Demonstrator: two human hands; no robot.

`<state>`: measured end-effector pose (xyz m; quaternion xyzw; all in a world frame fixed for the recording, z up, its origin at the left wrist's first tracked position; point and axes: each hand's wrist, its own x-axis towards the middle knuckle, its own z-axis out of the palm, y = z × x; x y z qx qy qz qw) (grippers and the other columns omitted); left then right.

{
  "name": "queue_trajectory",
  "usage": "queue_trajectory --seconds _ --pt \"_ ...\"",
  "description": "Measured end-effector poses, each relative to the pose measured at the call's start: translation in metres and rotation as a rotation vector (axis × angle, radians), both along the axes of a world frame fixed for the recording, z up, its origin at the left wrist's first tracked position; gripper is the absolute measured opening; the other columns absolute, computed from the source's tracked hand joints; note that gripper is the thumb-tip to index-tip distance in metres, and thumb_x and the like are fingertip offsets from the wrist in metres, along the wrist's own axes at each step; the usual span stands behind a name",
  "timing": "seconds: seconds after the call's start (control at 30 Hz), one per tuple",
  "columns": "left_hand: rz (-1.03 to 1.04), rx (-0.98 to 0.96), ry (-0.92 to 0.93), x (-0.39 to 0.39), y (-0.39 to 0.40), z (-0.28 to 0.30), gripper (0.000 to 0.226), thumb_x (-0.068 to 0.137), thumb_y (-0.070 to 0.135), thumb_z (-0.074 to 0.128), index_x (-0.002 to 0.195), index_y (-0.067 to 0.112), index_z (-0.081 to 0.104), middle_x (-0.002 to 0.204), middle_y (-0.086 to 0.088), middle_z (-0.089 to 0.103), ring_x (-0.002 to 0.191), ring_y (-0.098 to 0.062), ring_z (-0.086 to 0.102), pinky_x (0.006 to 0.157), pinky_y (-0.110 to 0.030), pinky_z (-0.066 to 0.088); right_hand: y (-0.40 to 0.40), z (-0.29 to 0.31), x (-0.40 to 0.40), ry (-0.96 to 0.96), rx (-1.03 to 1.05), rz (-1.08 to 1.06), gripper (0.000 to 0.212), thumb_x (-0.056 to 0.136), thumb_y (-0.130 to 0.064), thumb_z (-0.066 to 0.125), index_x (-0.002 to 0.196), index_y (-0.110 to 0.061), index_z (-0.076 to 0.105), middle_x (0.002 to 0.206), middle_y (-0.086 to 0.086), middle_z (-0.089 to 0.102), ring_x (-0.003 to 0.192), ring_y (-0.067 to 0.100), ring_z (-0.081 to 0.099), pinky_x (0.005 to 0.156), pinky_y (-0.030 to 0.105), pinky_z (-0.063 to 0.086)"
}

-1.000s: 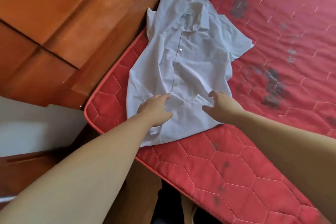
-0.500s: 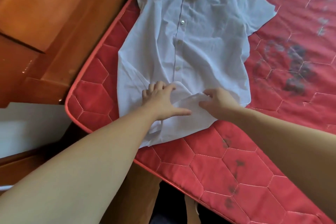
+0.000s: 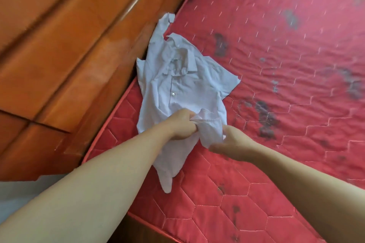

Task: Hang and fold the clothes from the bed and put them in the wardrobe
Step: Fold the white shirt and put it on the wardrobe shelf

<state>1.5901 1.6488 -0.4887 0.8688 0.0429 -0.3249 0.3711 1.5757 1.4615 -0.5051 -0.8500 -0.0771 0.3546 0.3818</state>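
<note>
A pale blue-white short-sleeved shirt (image 3: 177,85) lies crumpled at the near left corner of the red mattress (image 3: 276,65), collar away from me and buttons facing up. My left hand (image 3: 180,124) grips a bunched fold of its lower front. My right hand (image 3: 231,142) holds the same bunch of cloth from the right, just beside the left hand. The gathered hem is lifted off the mattress, and a tail of the shirt hangs down toward me.
A glossy wooden headboard or bed frame (image 3: 69,55) runs along the mattress's left side. The quilted mattress carries dark stains (image 3: 262,116) right of the shirt. A pale floor (image 3: 17,191) shows at lower left.
Both hands went from lying flat on the shirt's lower front to gripping it in a bunch and lifting it. The shirt is now more crumpled. The camera view pulled back.
</note>
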Motion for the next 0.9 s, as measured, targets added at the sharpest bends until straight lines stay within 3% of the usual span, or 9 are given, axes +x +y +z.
queue_trajectory --seconds 0.07,0.2,0.33,0.43,0.6,0.7,0.77,0.83,0.9 --pt "-0.04 0.031 -0.027 0.014 -0.008 0.045 0.041 0.089 0.018 0.059 0.054 0.019 0.037 0.055 0.007 0.041 0.057 -0.012 0.041 0.049 -0.017 0.031 -0.01 0.032 0.015 -0.098 -0.044 -0.074 0.018 0.085 -0.019 0.064 0.069 -0.026 0.059 0.067 -0.013 0.057 0.065 0.01 0.052 0.058 0.027 0.041" --pt "-0.099 0.003 -0.13 0.042 -0.02 0.153 0.03 0.091 0.033 0.062 0.069 0.013 0.056 0.069 0.004 0.057 0.068 -0.012 0.055 0.065 -0.025 0.045 -0.027 0.121 0.05 -0.257 -0.022 -0.191 0.026 0.091 -0.023 0.057 0.073 -0.005 0.064 0.061 -0.005 0.048 0.059 0.011 0.042 0.055 0.029 0.035" --pt "-0.139 0.003 -0.302 0.07 -0.039 0.271 0.034 0.092 0.046 0.061 0.068 0.022 0.062 0.063 0.01 0.056 0.063 -0.006 0.055 0.06 -0.023 0.043 -0.054 0.229 0.08 -0.417 0.074 -0.312 0.02 0.089 -0.014 0.054 0.075 -0.003 0.063 0.062 -0.007 0.046 0.059 0.011 0.039 0.058 0.03 0.035" --pt "-0.157 -0.046 -0.446 0.086 -0.059 0.348 0.032 0.091 0.045 0.063 0.073 0.018 0.067 0.07 0.005 0.06 0.068 -0.013 0.056 0.065 -0.028 0.045 -0.074 0.316 0.086 -0.526 0.188 -0.393 0.033 0.094 -0.009 0.05 0.062 -0.009 0.057 0.055 -0.013 0.048 0.051 0.005 0.043 0.052 0.024 0.038" --pt "-0.119 -0.244 -0.595 0.099 -0.106 0.448 0.029 0.092 0.036 0.063 0.079 0.011 0.069 0.076 -0.003 0.057 0.071 -0.017 0.053 0.067 -0.029 0.044 -0.109 0.423 0.076 -0.746 0.279 -0.552 0.037 0.098 -0.022 0.05 0.066 -0.002 0.049 0.063 -0.002 0.042 0.056 0.009 0.037 0.051 0.026 0.03" --pt "-0.103 -0.328 -0.656 0.097 -0.143 0.488 0.029 0.096 0.034 0.059 0.089 0.007 0.068 0.081 -0.005 0.061 0.073 -0.019 0.057 0.074 -0.032 0.051 -0.136 0.449 0.061 -0.729 0.392 -0.583 0.032 0.093 -0.03 0.062 0.079 -0.002 0.059 0.07 0.003 0.055 0.061 0.013 0.049 0.057 0.028 0.04" --pt "-0.054 -0.375 -0.705 0.091 -0.173 0.505 0.027 0.097 0.035 0.056 0.079 0.016 0.063 0.076 0.001 0.063 0.066 -0.012 0.06 0.07 -0.026 0.055 -0.157 0.446 0.052 -0.636 0.359 -0.538 0.03 0.086 -0.037 0.071 0.094 -0.009 0.066 0.08 0.007 0.068 0.068 0.015 0.059 0.064 0.029 0.047" --pt "0.001 -0.445 -0.749 0.084 -0.207 0.515 0.027 0.097 0.032 0.056 0.072 0.023 0.059 0.068 0.007 0.059 0.054 -0.001 0.057 0.052 -0.013 0.048 -0.183 0.43 0.045 -0.609 0.212 -0.522 0.028 0.081 -0.035 0.076 0.098 -0.016 0.065 0.081 0.007 0.069 0.071 0.017 0.061 0.067 0.031 0.048" --pt "0.036 -0.494 -0.784 0.075 -0.241 0.521 0.027 0.097 0.031 0.057 0.071 0.024 0.06 0.066 0.008 0.058 0.047 0.003 0.055 0.047 -0.011 0.045 -0.212 0.411 0.034 -0.606 0.023 -0.493 0.017 0.083 -0.032 0.072 0.092 -0.02 0.064 0.077 -0.001 0.064 0.067 0.013 0.058 0.058 0.024 0.045"
